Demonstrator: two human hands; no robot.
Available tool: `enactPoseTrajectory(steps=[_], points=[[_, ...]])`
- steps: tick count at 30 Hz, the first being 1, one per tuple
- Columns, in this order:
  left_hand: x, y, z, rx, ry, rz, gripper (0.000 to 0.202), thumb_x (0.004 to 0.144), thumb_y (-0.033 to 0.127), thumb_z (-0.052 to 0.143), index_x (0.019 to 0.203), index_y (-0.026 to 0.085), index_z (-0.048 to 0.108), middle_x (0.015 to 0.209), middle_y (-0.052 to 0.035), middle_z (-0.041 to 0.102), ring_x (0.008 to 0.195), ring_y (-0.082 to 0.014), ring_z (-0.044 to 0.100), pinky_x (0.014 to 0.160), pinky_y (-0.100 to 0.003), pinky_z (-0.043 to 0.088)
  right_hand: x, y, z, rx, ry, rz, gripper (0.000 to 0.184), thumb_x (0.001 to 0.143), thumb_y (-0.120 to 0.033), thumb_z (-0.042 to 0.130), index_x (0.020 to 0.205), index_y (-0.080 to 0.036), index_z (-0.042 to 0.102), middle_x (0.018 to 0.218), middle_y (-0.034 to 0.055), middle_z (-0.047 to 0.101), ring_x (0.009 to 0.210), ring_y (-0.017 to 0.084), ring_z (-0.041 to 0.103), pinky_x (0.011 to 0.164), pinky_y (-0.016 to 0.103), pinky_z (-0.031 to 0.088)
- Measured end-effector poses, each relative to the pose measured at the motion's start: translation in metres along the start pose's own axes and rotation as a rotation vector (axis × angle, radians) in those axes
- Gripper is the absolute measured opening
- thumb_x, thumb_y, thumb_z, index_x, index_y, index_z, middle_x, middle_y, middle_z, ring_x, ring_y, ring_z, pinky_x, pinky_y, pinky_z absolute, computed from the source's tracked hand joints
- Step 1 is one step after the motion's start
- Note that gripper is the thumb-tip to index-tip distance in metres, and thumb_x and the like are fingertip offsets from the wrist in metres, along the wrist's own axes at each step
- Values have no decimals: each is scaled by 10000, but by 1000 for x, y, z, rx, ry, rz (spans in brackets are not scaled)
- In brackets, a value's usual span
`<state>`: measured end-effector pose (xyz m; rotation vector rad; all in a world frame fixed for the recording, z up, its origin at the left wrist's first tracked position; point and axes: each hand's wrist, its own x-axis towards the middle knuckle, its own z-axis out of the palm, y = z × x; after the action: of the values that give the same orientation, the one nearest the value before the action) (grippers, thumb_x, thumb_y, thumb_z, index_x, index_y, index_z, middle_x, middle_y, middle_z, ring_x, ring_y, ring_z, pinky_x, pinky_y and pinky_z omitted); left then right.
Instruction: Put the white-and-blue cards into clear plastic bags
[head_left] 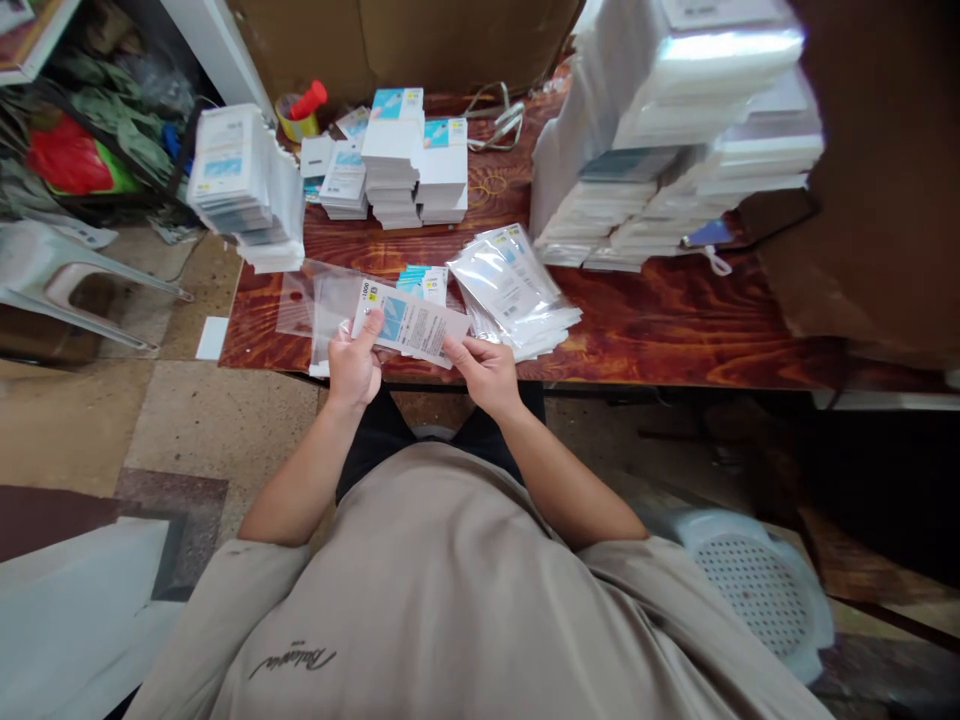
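A printed white card (416,325) with a blue picture and small text is held tilted over the table's front edge. My left hand (355,368) grips its left end, thumb on top. At the lower right end, the fingers of my right hand (484,372) pinch the card. Clear plastic bags (324,300) lie under and beside my left hand. Just behind the card is a small stack of blue-and-white cards (426,281), partly covered by it. To the right, a loose pile of cards in clear sleeves (510,285) is fanned out.
Tall stacks of sleeved cards (675,130) rise at the right of the wooden table (637,330). Another sleeved stack (244,185) stands at the left edge. White card stacks (394,160) and a tape roll (298,122) sit at the back. A plastic stool (754,590) is at lower right.
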<state>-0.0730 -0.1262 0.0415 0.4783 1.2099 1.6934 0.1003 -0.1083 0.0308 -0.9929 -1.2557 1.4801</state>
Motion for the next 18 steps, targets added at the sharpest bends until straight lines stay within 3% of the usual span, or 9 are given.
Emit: enactPoseTrajectory(steps=[3,6,8,11,14,16,18], points=[[-5,3,0,-36,-89,-6,411,720,376,955,1044,217,759,1117,-67,803,1094,-281,769,884,-362,649,6,2,-12,-26,-215,-22,415,841,-581,797,699,-195,746,666,-9,653,489,95,545,443,237,457],[-11,5,1,-43,-165,-33,413,710,373,960,1029,195,767,1126,-89,803,1134,-309,759,942,-396,642,15,8,-19,28,-378,42,448,678,-591,914,807,-194,754,697,-13,673,539,113,574,488,251,487],[-14,7,1,-18,-194,-82,450,691,365,971,1046,179,766,1084,-103,806,1080,-328,775,910,-421,656,20,12,-19,56,-295,48,552,555,-590,974,861,-210,716,757,-16,700,646,140,635,599,275,554],[-15,8,1,86,-278,-230,495,674,373,979,1060,153,761,928,-110,801,815,-317,798,678,-400,669,21,11,-12,38,-78,-39,709,469,-587,1000,994,-235,679,940,4,746,834,175,688,762,301,597],[-14,6,2,164,-361,-277,511,688,415,967,1079,158,761,876,-109,791,586,-257,739,481,-335,590,19,2,-6,6,-95,-53,728,564,-579,967,1141,-233,688,1053,40,771,926,200,711,822,319,604],[-9,5,3,255,-436,-287,515,672,411,977,1075,169,767,886,-115,792,564,-238,722,467,-316,568,21,-5,-10,-10,-118,-30,640,682,-556,908,1188,-225,698,1025,48,779,903,200,720,819,331,606],[-1,9,0,426,-446,-267,476,691,444,960,1025,162,770,849,-128,782,605,-251,730,508,-321,572,31,-10,-24,-61,-40,-42,556,753,-525,851,1190,-211,711,946,41,771,836,189,710,793,333,597]])
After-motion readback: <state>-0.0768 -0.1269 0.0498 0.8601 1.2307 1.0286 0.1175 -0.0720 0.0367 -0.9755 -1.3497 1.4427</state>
